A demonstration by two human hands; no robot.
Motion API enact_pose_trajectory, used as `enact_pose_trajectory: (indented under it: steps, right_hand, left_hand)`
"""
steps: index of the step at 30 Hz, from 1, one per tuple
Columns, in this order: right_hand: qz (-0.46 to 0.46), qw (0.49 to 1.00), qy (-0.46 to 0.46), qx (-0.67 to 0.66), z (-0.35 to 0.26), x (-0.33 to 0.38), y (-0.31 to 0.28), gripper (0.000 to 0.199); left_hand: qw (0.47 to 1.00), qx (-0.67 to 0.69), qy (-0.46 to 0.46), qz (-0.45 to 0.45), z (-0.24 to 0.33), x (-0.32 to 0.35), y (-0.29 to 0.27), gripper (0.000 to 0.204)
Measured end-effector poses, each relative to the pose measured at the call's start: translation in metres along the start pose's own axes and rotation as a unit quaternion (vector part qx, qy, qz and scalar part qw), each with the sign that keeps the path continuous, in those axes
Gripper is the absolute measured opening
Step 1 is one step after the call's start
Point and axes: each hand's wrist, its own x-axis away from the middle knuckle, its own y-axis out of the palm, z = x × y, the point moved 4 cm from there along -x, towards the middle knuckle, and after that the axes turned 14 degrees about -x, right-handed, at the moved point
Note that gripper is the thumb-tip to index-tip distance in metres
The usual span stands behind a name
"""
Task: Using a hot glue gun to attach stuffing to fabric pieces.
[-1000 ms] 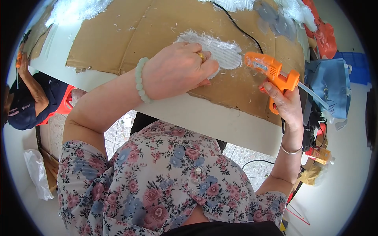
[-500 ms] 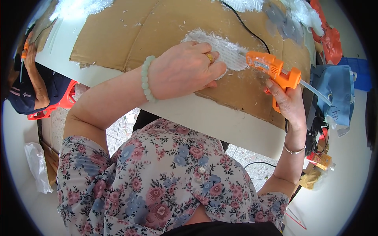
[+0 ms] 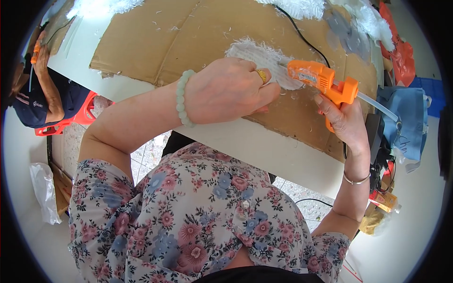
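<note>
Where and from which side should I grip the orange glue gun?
By the handle below the orange glue gun's body, probably from the lower right, like the right hand: its front end points left toward the white fringed piece; the translucent stick juts out behind.

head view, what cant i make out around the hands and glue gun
In the head view:
Left hand: most fingertips hidden beneath it; whether it pinches or presses the white fringed piece is unclear.
Orange glue gun: tip too small to tell whether it touches that piece.
Right hand: some fingers hidden behind hand and gun.
Black cord: lost from sight at the upper edge.
</note>
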Motion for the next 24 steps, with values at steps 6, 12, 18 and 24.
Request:
enact_pose_trajectory:
  steps: [6,12,18,24]
  right_hand:
    - [-0.017,0.999,-0.021,0.028,-0.004,0.001,0.006,0.028]
    - [0.003,0.999,-0.02,-0.035,-0.006,0.017,0.006,0.024]
    - [-0.024,0.999,-0.02,0.02,-0.008,0.009,0.01,0.022]
    - [-0.03,0.999,-0.03,0.022,-0.011,0.0,0.013,0.021]
  left_hand:
    - [1.0,0.0,0.003,0.006,0.002,0.005,0.002,0.027]
    - [0.999,0.007,-0.001,0.038,0.003,0.009,0.0,0.022]
    - [1.0,-0.006,0.004,-0.004,0.003,0.008,-0.003,0.027]
    - [0.999,-0.026,0.02,-0.001,0.001,0.006,-0.002,0.027]
